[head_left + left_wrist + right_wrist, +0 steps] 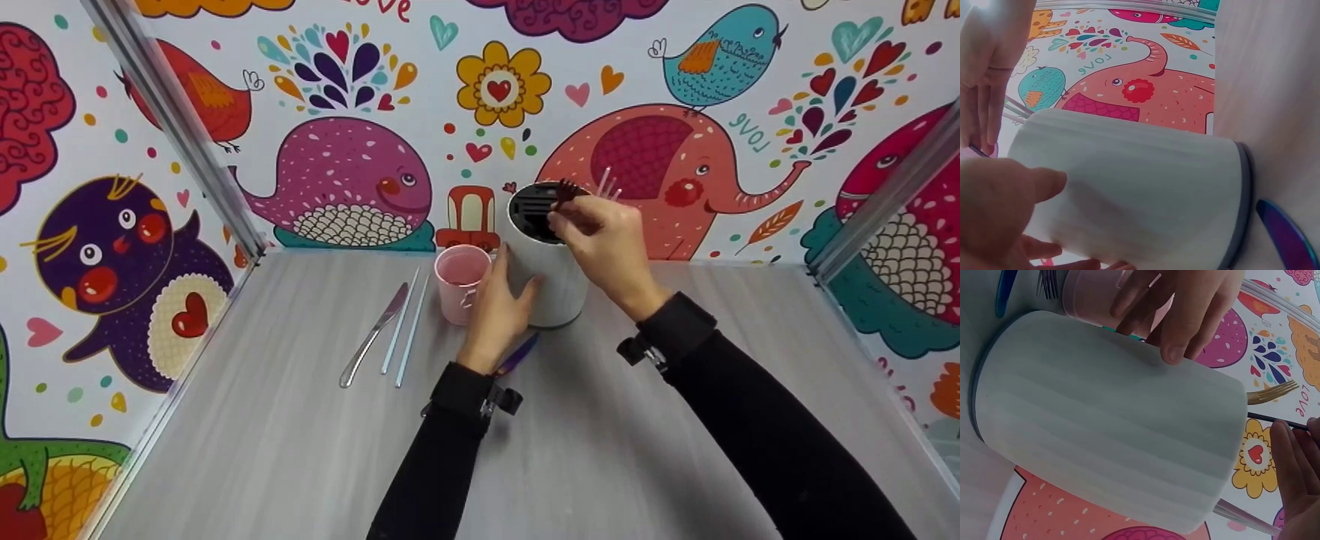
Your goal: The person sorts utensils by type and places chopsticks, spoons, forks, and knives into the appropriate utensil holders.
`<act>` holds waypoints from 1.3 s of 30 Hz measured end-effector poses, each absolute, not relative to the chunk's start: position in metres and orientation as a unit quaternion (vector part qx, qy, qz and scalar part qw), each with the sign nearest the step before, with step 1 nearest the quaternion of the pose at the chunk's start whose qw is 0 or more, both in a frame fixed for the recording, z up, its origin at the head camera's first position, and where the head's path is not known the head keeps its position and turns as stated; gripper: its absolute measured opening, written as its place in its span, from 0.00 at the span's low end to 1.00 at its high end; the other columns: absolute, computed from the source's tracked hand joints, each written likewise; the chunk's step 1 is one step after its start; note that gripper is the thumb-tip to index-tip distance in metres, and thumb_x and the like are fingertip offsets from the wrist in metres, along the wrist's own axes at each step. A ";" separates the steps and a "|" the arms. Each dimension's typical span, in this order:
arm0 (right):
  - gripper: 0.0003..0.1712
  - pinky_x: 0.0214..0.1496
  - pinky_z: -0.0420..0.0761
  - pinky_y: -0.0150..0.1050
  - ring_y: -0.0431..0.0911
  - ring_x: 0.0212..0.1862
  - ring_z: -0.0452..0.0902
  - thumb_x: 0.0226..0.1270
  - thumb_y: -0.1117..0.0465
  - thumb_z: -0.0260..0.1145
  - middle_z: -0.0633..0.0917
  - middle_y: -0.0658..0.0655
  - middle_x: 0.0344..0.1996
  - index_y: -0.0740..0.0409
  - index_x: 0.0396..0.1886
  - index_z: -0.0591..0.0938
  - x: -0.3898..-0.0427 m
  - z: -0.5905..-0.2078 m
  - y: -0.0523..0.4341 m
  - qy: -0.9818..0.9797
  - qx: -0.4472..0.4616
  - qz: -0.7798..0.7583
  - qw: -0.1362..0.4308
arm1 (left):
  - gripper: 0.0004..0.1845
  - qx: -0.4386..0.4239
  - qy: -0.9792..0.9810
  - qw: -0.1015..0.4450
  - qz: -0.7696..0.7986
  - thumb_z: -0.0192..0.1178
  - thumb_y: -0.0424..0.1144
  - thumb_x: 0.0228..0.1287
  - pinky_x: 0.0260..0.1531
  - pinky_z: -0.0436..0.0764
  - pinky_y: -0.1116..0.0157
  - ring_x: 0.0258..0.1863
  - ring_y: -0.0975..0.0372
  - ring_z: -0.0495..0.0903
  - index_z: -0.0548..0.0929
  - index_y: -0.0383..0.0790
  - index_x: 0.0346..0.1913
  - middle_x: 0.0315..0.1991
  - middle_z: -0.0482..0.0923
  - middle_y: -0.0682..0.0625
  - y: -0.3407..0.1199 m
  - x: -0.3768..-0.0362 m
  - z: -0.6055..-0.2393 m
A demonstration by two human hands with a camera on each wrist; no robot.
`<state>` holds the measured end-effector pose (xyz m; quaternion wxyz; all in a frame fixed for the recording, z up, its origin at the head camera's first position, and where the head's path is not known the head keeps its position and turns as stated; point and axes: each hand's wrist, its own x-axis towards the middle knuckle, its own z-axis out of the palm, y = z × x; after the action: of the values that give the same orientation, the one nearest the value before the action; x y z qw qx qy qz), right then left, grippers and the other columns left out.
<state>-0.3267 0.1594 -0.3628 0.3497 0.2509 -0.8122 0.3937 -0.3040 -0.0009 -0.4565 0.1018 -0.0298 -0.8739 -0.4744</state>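
Observation:
A white cylindrical holder [551, 281] with a black slotted top stands at the back of the table. My left hand [499, 304] grips its side, thumb on the front wall; the left wrist view shows the thumb [1022, 188] on the holder [1140, 191]. My right hand [592, 232] is over the rim and pinches a dark red fork [564, 193] at the opening. Pale pink sticks [607, 182] poke out behind it. In the right wrist view a gold fork head [1274, 392] juts from the holder [1112, 416].
A pink cup [460, 279] stands just left of the holder. A silver knife [373, 335] and two thin pale sticks [405, 326] lie further left. A purple iridescent utensil [519, 355] lies under my left wrist. Patterned walls close in the back and both sides.

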 end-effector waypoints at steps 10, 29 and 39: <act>0.08 0.39 0.85 0.30 0.38 0.34 0.87 0.64 0.55 0.71 0.91 0.51 0.33 0.55 0.34 0.87 -0.333 -0.375 0.155 -0.823 0.245 0.405 0.314 | 0.42 -0.048 -0.868 0.118 -0.480 0.60 0.53 0.68 0.75 0.62 0.55 0.76 0.56 0.62 0.56 0.41 0.78 0.77 0.60 0.45 -0.002 -0.303 -0.457; 0.09 0.51 0.85 0.45 0.47 0.45 0.86 0.66 0.62 0.64 0.90 0.56 0.39 0.58 0.42 0.87 -0.335 -0.386 0.158 -0.871 0.278 0.316 0.252 | 0.41 -0.042 -0.872 0.114 -0.474 0.60 0.53 0.69 0.74 0.63 0.55 0.76 0.57 0.62 0.56 0.41 0.78 0.77 0.61 0.46 -0.002 -0.305 -0.456; 0.16 0.59 0.81 0.50 0.52 0.54 0.83 0.71 0.58 0.60 0.88 0.60 0.47 0.61 0.50 0.86 -0.330 -0.381 0.160 -0.906 0.288 0.232 0.206 | 0.41 -0.046 -0.875 0.115 -0.468 0.60 0.51 0.69 0.74 0.64 0.55 0.76 0.57 0.62 0.57 0.42 0.78 0.77 0.61 0.45 -0.003 -0.305 -0.457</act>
<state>-0.3298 0.1602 -0.3810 0.2056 0.2877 -0.9062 0.2318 -0.3053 -0.0030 -0.4568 0.1146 -0.0458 -0.8748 -0.4685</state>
